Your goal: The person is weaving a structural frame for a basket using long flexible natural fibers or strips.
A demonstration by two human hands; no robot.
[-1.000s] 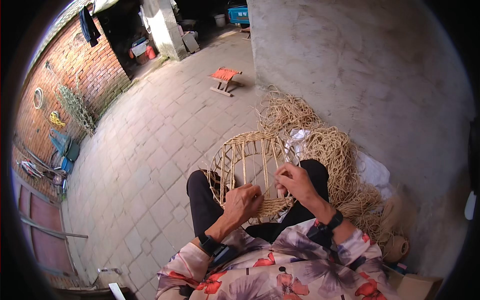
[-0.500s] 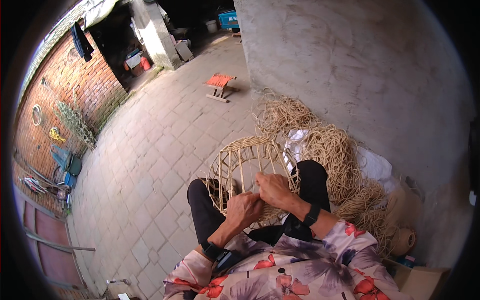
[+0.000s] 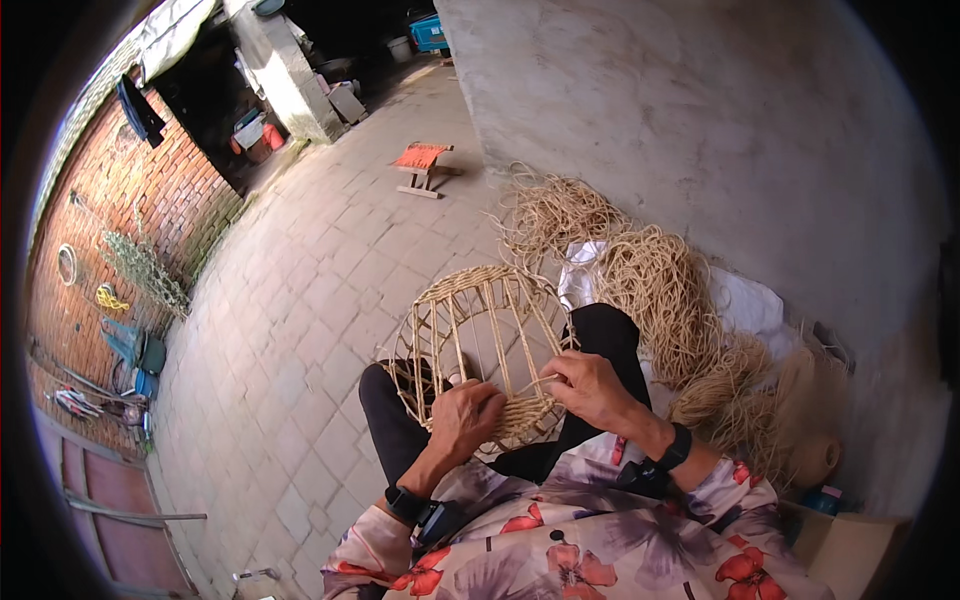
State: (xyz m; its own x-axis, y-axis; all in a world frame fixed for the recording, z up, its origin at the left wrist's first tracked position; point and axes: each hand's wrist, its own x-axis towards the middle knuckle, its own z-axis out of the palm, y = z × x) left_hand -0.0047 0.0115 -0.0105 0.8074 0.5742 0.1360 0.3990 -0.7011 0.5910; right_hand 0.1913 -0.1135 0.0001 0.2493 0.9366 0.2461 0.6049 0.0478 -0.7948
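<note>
A half-woven basket (image 3: 468, 283) of straw-coloured cord rests across my lap between my knees, with upright cords strung over its open frame and a dense woven band (image 3: 524, 414) at its near side. My left hand (image 3: 463, 413) is closed on the near part of the basket, at the left of the band; its fingertips are partly hidden. Just right of the basket, my right hand (image 3: 592, 388) pinches a strand of cord (image 3: 541, 381) that runs leftward to the weaving. Both wrists wear dark bands.
Heaps of loose cord (image 3: 660, 300) lie over white sacking (image 3: 748, 302) along the grey wall (image 3: 700, 130) to my right. Ahead on the paving stands a small orange-topped folding stool (image 3: 423, 168). A cardboard box (image 3: 850, 550) sits at lower right.
My right hand has moved away from the left, out to the right, drawing the strand. My left hand has shifted slightly left, and the whole view has turned a little.
</note>
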